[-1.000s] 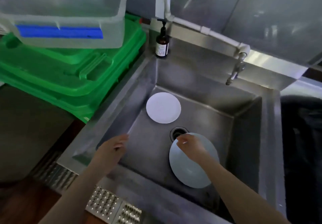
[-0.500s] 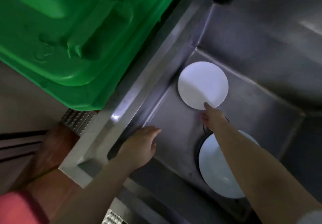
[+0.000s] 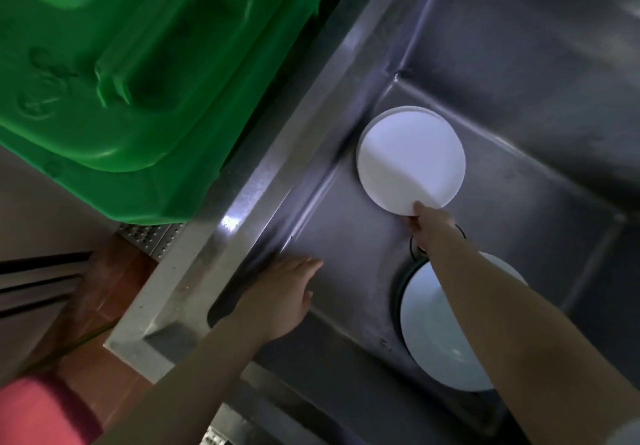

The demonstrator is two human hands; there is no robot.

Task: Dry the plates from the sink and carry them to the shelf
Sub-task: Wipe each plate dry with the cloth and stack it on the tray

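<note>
Two white plates lie in the steel sink [image 3: 519, 174]. The smaller white plate [image 3: 410, 159] sits at the far left of the basin floor, its near edge tilted up. My right hand [image 3: 431, 228] reaches over the drain and pinches that near edge with thumb on top. The larger white plate [image 3: 440, 337] lies nearer me, partly hidden under my right forearm. My left hand [image 3: 280, 294] hangs with fingers straight beside the sink's left wall and holds nothing.
A stack of green plastic crates [image 3: 138, 74] stands on the counter left of the sink. The sink's left rim [image 3: 249, 202] runs diagonally between them. The drain [image 3: 415, 250] is mostly covered by my right hand. Brown floor tiles [image 3: 104, 289] show below left.
My right hand left the larger plate, reached farther to the smaller plate and took hold of its near edge. The view moved closer and lower over the sink. My left hand barely moved.
</note>
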